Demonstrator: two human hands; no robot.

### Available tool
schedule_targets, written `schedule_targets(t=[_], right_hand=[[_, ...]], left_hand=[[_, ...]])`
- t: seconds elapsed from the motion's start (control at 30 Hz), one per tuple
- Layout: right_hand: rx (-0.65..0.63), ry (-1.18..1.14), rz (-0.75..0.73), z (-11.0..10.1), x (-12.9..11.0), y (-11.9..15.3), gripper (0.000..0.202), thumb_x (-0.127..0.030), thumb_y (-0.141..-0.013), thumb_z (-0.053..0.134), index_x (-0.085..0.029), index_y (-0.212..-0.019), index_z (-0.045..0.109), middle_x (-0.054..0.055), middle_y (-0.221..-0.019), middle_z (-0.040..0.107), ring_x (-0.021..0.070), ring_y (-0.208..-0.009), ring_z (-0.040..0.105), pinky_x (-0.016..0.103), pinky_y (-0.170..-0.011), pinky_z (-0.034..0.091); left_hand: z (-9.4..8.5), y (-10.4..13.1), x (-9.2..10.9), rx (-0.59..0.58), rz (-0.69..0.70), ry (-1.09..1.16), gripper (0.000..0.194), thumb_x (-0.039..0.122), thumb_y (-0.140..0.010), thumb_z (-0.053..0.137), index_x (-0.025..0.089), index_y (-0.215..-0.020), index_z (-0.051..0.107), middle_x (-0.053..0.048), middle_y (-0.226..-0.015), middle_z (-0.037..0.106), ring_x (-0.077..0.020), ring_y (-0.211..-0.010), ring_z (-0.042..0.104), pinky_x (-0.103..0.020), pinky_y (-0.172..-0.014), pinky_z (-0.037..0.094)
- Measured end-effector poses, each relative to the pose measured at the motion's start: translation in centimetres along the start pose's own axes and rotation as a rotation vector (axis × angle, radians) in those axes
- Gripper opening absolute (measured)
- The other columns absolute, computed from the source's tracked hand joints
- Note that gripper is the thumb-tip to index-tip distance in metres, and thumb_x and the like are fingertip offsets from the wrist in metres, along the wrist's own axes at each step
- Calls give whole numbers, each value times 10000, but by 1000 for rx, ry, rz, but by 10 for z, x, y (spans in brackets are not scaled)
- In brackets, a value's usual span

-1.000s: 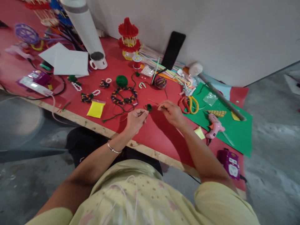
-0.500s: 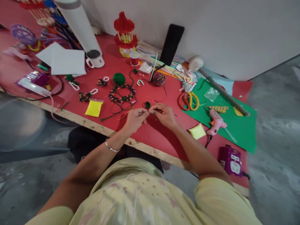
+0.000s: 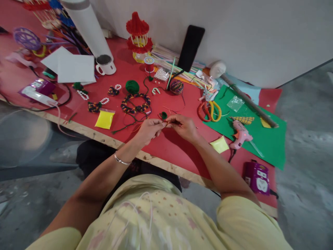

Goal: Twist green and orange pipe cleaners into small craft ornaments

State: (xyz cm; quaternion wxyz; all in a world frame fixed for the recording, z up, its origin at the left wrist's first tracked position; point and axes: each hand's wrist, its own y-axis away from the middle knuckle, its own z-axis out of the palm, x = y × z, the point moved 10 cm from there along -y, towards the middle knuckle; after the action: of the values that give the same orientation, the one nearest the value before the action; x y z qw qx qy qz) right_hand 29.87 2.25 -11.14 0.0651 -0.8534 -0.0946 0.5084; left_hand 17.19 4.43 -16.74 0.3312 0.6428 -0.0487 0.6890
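The fingertips of the left hand (image 3: 148,132) and the right hand (image 3: 184,128) are held together over the red tabletop (image 3: 166,152), thumbs bent toward forefingers; whether anything is gripped in either cannot be told, since the meeting point is too small and dim. A dark green yarn piece (image 3: 163,115) is seen just beyond the left fingertips, on the far side from the body; whether it is touched cannot be made out. Thin loose strands (image 3: 170,110) are spread a little farther off. To the left, a multicoloured yarn ring (image 3: 127,108) is laid flat, with a green yarn ball (image 3: 132,87) placed just behind it and a yellow packet (image 3: 105,119) nearer the edge. To the right, scissors (image 3: 207,98) are set down partly on a green sheet (image 3: 269,139), on which a pink glue gun (image 3: 239,133) is also rested. Farther back, a phone (image 3: 191,48) is propped upright, tilted.
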Motion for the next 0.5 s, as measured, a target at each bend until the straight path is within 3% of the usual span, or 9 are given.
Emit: schedule_targets(t=[0.3,0.5], right_hand=[[-109,34,-55,5,-7,1,184,-278,-887,650,-261,-1057,719,22,-965,772,179,-892,718,311,-842,536],[-143,56,-17,7,-4,3,213,-271,-887,641,-261,-1090,706,20,-960,779,189,-892,724,320,-850,533]], left_hand=[[1,-4,3,53,61,-46,239,356,-767,695,172,-645,604,71,-408,404,-36,-358,263,-206,-393,143],[2,-4,5,25,84,-97,312,374,-802,659,173,-584,563,59,-405,410,-36,-356,272,-210,-393,153]])
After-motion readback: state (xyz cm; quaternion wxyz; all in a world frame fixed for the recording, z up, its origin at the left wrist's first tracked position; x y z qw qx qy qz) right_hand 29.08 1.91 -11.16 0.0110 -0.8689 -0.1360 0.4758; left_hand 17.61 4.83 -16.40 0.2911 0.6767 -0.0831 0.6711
